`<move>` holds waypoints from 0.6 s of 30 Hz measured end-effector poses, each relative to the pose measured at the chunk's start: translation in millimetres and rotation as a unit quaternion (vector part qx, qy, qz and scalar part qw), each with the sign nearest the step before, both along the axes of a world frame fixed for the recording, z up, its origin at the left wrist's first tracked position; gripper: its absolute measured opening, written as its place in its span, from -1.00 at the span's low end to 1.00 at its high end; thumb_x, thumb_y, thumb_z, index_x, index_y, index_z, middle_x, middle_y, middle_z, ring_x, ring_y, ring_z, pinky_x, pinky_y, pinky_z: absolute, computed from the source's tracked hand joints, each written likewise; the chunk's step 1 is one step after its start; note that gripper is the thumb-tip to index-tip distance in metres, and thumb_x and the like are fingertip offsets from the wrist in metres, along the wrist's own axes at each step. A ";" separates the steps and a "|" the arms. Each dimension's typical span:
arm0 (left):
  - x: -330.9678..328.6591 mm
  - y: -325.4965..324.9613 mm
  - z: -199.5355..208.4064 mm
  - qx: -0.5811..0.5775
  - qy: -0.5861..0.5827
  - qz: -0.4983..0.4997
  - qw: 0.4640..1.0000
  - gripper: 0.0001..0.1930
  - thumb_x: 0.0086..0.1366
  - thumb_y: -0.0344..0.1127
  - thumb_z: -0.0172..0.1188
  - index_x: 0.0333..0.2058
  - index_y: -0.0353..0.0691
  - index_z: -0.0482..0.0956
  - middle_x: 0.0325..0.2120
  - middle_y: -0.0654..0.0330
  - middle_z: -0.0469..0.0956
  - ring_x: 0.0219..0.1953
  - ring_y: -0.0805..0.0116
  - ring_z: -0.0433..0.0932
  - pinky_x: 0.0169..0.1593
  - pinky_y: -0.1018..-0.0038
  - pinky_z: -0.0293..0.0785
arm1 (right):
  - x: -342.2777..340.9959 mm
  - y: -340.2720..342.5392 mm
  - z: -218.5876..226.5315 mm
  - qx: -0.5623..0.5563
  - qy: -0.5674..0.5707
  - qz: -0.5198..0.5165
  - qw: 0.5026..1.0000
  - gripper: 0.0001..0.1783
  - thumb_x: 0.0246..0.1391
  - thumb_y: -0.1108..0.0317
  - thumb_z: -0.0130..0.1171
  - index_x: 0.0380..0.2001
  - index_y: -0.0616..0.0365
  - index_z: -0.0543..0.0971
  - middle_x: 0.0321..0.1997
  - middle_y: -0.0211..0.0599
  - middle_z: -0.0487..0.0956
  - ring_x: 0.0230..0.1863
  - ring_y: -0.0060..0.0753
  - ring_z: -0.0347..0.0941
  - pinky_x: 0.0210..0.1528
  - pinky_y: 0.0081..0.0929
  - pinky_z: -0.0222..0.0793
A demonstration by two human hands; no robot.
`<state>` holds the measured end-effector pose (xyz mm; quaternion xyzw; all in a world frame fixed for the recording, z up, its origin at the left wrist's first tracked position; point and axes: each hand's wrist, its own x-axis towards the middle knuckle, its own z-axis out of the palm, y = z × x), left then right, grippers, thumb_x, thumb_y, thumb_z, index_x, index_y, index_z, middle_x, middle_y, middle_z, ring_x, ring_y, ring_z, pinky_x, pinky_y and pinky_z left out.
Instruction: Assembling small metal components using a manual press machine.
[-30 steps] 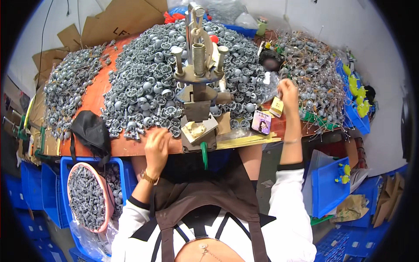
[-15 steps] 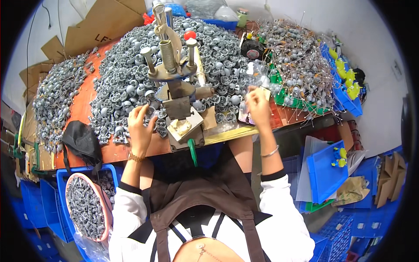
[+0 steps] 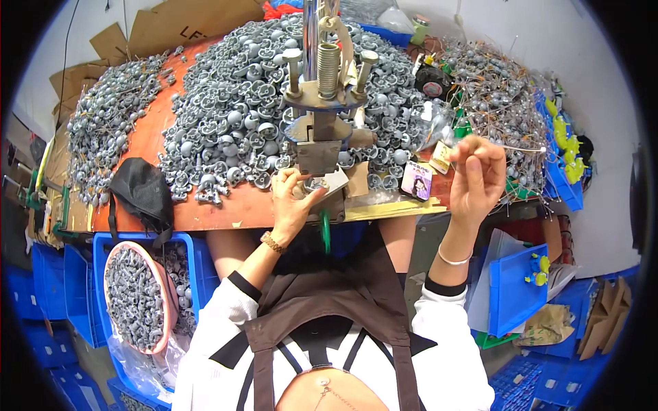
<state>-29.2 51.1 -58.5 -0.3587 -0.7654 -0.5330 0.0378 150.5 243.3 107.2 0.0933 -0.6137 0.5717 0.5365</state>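
Piece of small grey plastic (image 3: 315, 183), one, pinched between left hand's (image 3: 293, 200) thumb and fingers, one upright metal press (image 3: 319, 156) just above; right hand (image 3: 480, 175) curled, cannot tell if clamped on one thin white-tipped wire (image 3: 526, 148), one rectangular purple card (image 3: 416, 181) left of it.

On my left, a black strapped bag (image 3: 140, 193) slumps at the orange worktop's (image 3: 226, 216) edge, cardboard (image 3: 154, 31) behind; on my right, yellow-green figures (image 3: 541, 268) sit in a blue tray (image 3: 508, 298).
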 end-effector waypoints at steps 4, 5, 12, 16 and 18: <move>3.6 6.6 3.8 0.052 -0.012 -0.005 0.999 -0.60 -0.10 -0.25 0.45 -0.26 -0.21 0.55 -0.23 0.20 0.42 -0.10 0.21 0.32 -0.01 0.35 0.29 | -0.7 -22.9 -18.5 -0.036 -0.031 0.005 0.999 -0.80 0.15 0.52 0.06 -0.16 0.22 0.32 -0.45 -0.08 0.52 -0.55 -0.41 0.40 -0.44 -0.52 0.44; 4.5 5.7 10.5 0.026 -0.004 -0.006 1.000 -0.59 -0.09 -0.24 0.45 -0.24 -0.21 0.55 -0.21 0.19 0.42 -0.09 0.21 0.33 0.01 0.35 0.28 | -1.5 -33.7 -20.0 -0.058 -0.057 0.013 0.997 -0.78 0.15 0.52 0.06 -0.14 0.23 0.33 -0.47 -0.08 0.52 -0.56 -0.40 0.41 -0.46 -0.54 0.43; -17.4 -12.8 7.9 -0.033 -0.074 -0.116 0.990 -0.60 0.01 -0.25 0.39 -0.16 -0.24 0.55 -0.07 0.10 0.43 0.02 0.15 0.34 0.10 0.33 0.25 | 11.9 -73.0 -37.8 -0.090 -0.186 0.154 0.966 -0.90 0.11 0.55 0.09 -0.31 0.38 0.46 -0.49 -0.02 0.57 -0.54 -0.37 0.53 -0.57 -0.59 0.43; -17.1 -19.9 9.7 -0.094 -0.021 -0.121 0.988 -0.63 0.10 -0.31 0.31 -0.10 -0.25 0.54 0.00 0.06 0.43 0.07 0.13 0.34 0.10 0.30 0.27 | 7.4 -80.0 -50.4 -0.112 -0.184 0.192 0.957 -0.96 0.06 0.64 0.10 -0.39 0.38 0.52 -0.45 -0.05 0.59 -0.48 -0.40 0.56 -0.54 -0.67 0.40; -27.5 -27.7 14.5 -0.044 0.025 -0.141 0.989 -0.63 0.12 -0.33 0.29 -0.10 -0.33 0.52 -0.09 0.02 0.44 -0.01 0.15 0.40 0.05 0.39 0.30 | 6.5 -77.6 -50.7 -0.104 -0.180 0.191 0.959 -0.98 0.06 0.63 0.11 -0.41 0.38 0.52 -0.47 -0.07 0.59 -0.48 -0.39 0.56 -0.54 -0.65 0.41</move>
